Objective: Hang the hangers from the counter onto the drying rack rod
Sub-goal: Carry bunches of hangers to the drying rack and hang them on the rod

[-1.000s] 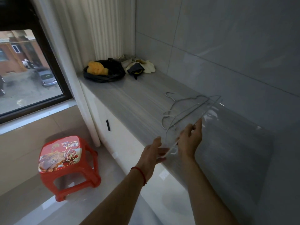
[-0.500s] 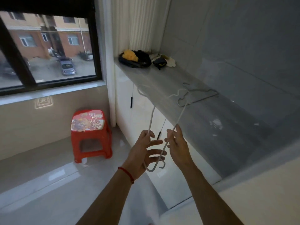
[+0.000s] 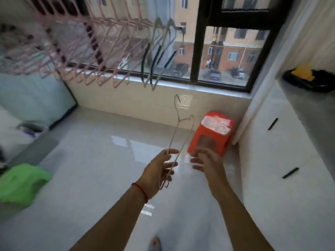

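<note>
White wire, thin and bent: the pale wire hanger [image 3: 178,134] rises from our left hand [image 3: 155,171], hook uppermost, we judge so it can catch the rod. Those fingers [image 3: 170,156] curl loosely round its lower bar. The right hand [image 3: 206,162], just beside, spreads open and holds nothing. Above and left hang blurred pink plastic hangers [image 3: 101,51]; right sits a red plastic stool [image 3: 212,136].

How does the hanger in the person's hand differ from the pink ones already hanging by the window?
The held hanger is pale white wire; the pink hangers are pink with dark patches. The held hanger is gripped in the left hand with its hook pointing up, low over the floor; the pink hangers hang up high in a crowded row. Both are thin-framed clothes hangers with top hooks.
</note>
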{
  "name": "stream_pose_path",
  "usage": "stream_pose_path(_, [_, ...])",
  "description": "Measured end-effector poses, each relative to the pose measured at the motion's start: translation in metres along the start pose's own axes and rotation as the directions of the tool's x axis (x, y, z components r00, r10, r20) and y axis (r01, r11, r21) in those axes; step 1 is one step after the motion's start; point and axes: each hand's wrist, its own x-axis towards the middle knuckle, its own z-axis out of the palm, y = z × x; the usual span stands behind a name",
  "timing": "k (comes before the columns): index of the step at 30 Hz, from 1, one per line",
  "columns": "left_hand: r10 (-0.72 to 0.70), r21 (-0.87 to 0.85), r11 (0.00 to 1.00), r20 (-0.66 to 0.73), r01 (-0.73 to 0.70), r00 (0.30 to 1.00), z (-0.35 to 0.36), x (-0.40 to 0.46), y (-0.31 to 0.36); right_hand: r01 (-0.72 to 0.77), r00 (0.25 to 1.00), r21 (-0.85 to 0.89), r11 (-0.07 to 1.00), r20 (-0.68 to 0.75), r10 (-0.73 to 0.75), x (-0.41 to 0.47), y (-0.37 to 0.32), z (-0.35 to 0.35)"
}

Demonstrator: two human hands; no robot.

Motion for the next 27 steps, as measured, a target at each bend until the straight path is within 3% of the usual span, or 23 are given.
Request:
stream_pose_path(3, [0.024,0.024,1.000,-0.198,-0.020,0.980,-0.059,-0.041,0.002,-0.010,0.981,-0.019,1.000,0.194,0.013,-0.020,0.005,0.059])
stream_pose_path(7, [0.023,-0.074,0.996,-0.403,-0.057,0.915,-0.129,-0.097,0.008,0.045,0.903,-0.106,0.993,0.430,0.005,-0.053,0.004,0.140])
stream_pose_path(13, [0.014,-0.161,0.977,-0.605,-0.139,0.796,-0.252,-0.176,0.019,0.144,0.792,-0.193,0.971,0.611,0.004,-0.103,0.001,0.275])
stream_pose_path(18, [0.015,-0.201,0.953,-0.715,-0.226,0.699,-0.381,-0.224,0.031,0.186,0.721,-0.184,0.965,0.693,-0.007,-0.150,0.005,0.405])
stream_pose_path(27, [0.092,-0.161,0.924,-0.787,-0.347,0.610,-0.576,-0.279,0.111,0.294,0.664,-0.075,0.953,0.733,-0.147,-0.200,-0.027,0.619])
